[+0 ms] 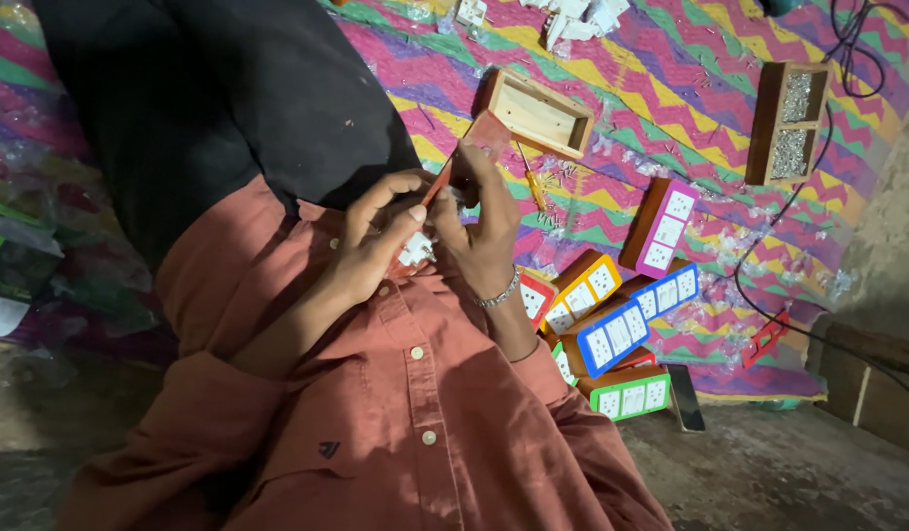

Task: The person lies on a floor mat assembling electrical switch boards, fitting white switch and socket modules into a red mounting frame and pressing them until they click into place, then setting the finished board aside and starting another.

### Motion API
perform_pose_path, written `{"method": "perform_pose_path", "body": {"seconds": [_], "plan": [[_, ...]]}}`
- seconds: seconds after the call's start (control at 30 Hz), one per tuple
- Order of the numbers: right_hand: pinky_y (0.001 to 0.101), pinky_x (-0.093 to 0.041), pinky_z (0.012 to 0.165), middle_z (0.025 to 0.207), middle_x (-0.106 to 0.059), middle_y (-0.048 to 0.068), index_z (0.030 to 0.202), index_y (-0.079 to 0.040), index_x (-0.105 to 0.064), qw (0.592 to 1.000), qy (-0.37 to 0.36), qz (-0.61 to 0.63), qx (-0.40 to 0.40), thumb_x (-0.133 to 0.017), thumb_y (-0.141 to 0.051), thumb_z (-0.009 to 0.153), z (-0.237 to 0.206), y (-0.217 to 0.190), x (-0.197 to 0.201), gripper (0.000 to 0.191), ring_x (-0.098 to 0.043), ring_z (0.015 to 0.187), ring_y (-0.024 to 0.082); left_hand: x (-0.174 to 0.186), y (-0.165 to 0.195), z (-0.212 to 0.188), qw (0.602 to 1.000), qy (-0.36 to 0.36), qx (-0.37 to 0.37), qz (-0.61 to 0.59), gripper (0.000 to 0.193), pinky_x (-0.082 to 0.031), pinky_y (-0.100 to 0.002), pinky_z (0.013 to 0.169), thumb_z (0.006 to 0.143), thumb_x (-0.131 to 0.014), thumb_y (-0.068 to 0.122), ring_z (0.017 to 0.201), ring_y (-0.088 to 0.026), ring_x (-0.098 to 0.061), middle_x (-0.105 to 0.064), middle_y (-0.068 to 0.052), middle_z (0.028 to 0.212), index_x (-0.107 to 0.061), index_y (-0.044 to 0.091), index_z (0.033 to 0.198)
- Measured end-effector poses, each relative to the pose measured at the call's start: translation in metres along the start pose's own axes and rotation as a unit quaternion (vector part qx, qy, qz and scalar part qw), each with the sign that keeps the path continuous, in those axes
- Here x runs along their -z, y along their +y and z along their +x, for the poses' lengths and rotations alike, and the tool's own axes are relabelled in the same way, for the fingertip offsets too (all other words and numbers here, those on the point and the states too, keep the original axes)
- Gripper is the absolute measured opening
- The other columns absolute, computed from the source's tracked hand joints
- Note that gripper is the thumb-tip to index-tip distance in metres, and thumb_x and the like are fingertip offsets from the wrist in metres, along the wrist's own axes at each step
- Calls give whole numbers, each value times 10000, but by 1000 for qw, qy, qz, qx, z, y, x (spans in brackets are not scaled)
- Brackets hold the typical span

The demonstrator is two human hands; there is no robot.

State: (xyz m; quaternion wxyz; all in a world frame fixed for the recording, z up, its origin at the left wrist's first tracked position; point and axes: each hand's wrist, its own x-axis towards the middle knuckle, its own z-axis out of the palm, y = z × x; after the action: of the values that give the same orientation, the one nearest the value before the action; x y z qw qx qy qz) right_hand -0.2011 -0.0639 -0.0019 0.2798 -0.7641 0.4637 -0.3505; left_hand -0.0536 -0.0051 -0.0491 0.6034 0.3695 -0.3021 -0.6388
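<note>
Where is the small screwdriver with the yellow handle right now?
In the head view the screwdriver lies on the zigzag mat, just right of the hands, below the empty wooden box.

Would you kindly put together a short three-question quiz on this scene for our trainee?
1. True or false: the right hand, which wears a bracelet, grips a red plate.
2. What colour is the frame of the socket board lying just above the green board? A red, B blue, C white.
3. Fill in: the left hand pinches a small ____ part against the plate.
Key: 1 true; 2 B; 3 white, the white part.
</note>
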Motion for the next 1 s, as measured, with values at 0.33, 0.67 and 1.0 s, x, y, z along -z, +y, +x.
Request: {"method": "perform_pose_path", "body": {"seconds": [0.33, 0.67, 1.0], "plan": [[288, -540, 674, 910, -722, 88, 1048, -13, -674, 977, 101, 168, 78, -633, -129, 1045, 30, 25, 29, 124, -688, 766, 163, -6, 33, -4, 983, -109, 99, -108, 836, -477, -335, 957, 921, -665, 170, 1111, -193, -572, -599, -127, 1366, -238, 65, 1632], [473, -509, 912, 1303, -602, 241, 1420, 80, -483, 976, 52, -193, 84, -860, -189, 729, 230, 119, -7, 832, -584, 1091, 387, 30, 133, -7, 683, 81, -284, 669, 733, -410, -490, 992, 745, -871, 257, 1133, -346, -532, -562, -124, 1276, -600, 131, 1415], [420, -570, 887, 1144, -606, 166, 1454, -70, -506, 965, -81, -196, -154, -883, -347, 777, 208, 95, -37, 823, -665, 1017, 324, 60, 102, -23, 698, 41, -206, 685, 944, -406, -481, 958, 670, -880, 503, 1128, -308, -528, -586, -107, 1319, -583, 39, 1436]]}}
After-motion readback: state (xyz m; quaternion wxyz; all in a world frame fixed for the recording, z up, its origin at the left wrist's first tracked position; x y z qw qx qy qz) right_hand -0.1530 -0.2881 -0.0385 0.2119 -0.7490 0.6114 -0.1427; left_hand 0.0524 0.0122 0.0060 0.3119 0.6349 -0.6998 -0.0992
